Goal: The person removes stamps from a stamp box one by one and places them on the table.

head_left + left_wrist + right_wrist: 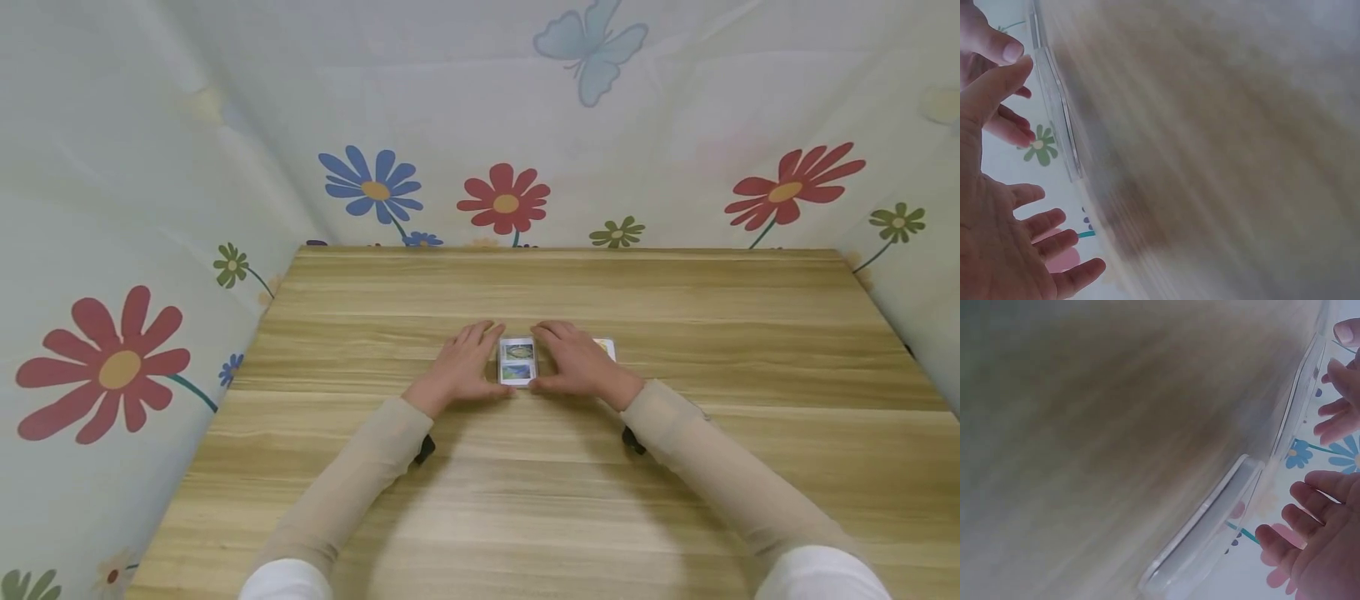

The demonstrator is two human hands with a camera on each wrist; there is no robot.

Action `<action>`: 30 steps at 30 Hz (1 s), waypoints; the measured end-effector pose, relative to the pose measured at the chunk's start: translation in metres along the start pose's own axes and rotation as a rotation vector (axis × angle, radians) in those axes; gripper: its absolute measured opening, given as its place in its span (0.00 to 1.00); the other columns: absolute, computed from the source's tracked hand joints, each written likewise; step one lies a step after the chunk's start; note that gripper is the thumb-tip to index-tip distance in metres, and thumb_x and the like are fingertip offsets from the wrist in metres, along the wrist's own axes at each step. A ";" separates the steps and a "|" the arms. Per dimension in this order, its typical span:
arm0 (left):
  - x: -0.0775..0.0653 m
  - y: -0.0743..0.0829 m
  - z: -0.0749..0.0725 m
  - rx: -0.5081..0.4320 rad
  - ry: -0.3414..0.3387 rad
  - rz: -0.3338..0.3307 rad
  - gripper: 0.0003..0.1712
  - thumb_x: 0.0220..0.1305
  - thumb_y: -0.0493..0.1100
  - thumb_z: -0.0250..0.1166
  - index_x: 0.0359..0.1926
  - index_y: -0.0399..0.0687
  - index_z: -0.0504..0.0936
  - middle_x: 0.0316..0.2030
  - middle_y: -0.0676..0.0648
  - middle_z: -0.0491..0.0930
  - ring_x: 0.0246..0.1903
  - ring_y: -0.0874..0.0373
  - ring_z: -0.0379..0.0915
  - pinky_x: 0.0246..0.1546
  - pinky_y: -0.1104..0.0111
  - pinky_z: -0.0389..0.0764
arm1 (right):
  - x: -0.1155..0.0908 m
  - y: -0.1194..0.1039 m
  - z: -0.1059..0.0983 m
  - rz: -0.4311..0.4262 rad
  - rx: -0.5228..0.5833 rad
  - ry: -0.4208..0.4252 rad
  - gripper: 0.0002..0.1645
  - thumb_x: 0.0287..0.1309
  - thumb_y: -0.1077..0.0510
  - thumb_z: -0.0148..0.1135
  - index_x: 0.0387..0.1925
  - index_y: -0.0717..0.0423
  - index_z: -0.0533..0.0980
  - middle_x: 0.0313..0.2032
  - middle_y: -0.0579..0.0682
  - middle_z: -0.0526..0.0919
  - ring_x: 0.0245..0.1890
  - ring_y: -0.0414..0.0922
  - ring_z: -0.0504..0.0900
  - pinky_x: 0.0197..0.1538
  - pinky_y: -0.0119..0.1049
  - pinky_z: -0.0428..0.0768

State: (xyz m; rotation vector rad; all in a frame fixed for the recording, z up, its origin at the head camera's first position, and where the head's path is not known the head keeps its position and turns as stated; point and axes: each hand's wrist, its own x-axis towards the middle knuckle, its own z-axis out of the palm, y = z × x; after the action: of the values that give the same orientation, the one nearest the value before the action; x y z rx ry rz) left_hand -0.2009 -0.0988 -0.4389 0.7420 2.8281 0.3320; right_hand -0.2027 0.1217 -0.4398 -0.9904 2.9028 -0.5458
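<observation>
A small clear flat case (pixel 517 362) lies on the wooden table, two little landscape-like pictures showing through its face. On its left side is my left hand (pixel 465 364), with fingertips and thumb near the case's upper and lower corners. My right hand (pixel 573 358) mirrors this on the right side. Both hands have spread, gently bent fingers; whether any fingertip touches the case cannot be told. Partly covered by the right hand is a second case (pixel 606 346), white with some yellow. In the right wrist view, the second clear case (pixel 1204 525) shows its thick edge below the right hand's fingers.
The wood-grain table (pixel 525 500) extends all around the hands. Behind it and at both sides hangs a white cloth (pixel 420 83) printed with flowers and a butterfly. Dark wrist devices (pixel 425 450) sit beneath the sleeves.
</observation>
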 end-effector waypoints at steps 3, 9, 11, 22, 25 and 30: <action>0.002 -0.001 0.000 -0.005 -0.020 -0.007 0.63 0.48 0.70 0.66 0.74 0.46 0.47 0.72 0.40 0.50 0.71 0.44 0.47 0.65 0.46 0.58 | 0.003 -0.001 0.000 -0.001 0.003 -0.031 0.50 0.46 0.42 0.71 0.64 0.66 0.63 0.63 0.62 0.68 0.64 0.58 0.65 0.61 0.57 0.68; 0.008 -0.002 0.002 -0.012 -0.037 -0.001 0.62 0.47 0.69 0.67 0.74 0.45 0.49 0.71 0.42 0.53 0.70 0.46 0.49 0.64 0.47 0.61 | 0.009 0.000 0.002 -0.013 0.007 -0.077 0.50 0.47 0.43 0.71 0.64 0.67 0.63 0.62 0.62 0.67 0.64 0.57 0.64 0.62 0.55 0.67; 0.010 -0.002 0.002 -0.014 -0.038 0.001 0.62 0.47 0.69 0.68 0.73 0.44 0.50 0.70 0.42 0.55 0.69 0.45 0.51 0.63 0.47 0.62 | 0.010 0.000 0.003 -0.019 0.008 -0.086 0.51 0.47 0.43 0.71 0.64 0.68 0.63 0.62 0.63 0.67 0.63 0.58 0.65 0.62 0.55 0.67; 0.014 -0.005 0.003 -0.029 -0.038 0.007 0.58 0.45 0.64 0.72 0.70 0.43 0.57 0.65 0.44 0.63 0.64 0.47 0.58 0.62 0.49 0.64 | 0.014 0.000 0.006 -0.056 0.003 -0.105 0.50 0.46 0.42 0.71 0.62 0.70 0.65 0.57 0.64 0.68 0.58 0.57 0.67 0.60 0.53 0.69; 0.016 -0.006 0.004 -0.033 -0.039 0.013 0.57 0.44 0.64 0.72 0.69 0.44 0.59 0.64 0.45 0.64 0.63 0.48 0.59 0.61 0.49 0.65 | 0.015 0.000 0.007 -0.057 0.006 -0.107 0.50 0.46 0.42 0.71 0.62 0.70 0.65 0.57 0.63 0.68 0.57 0.57 0.67 0.60 0.52 0.70; 0.017 -0.006 0.003 -0.039 -0.051 0.028 0.54 0.44 0.63 0.73 0.67 0.44 0.61 0.62 0.45 0.65 0.60 0.49 0.60 0.59 0.50 0.66 | 0.017 0.000 0.008 -0.053 0.006 -0.119 0.51 0.45 0.41 0.71 0.62 0.68 0.65 0.56 0.63 0.68 0.56 0.56 0.67 0.59 0.52 0.70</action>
State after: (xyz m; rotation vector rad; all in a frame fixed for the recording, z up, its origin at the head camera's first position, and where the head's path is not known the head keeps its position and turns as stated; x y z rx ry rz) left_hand -0.2178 -0.0947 -0.4455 0.7711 2.7579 0.3661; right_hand -0.2152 0.1088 -0.4456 -1.0624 2.7764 -0.4803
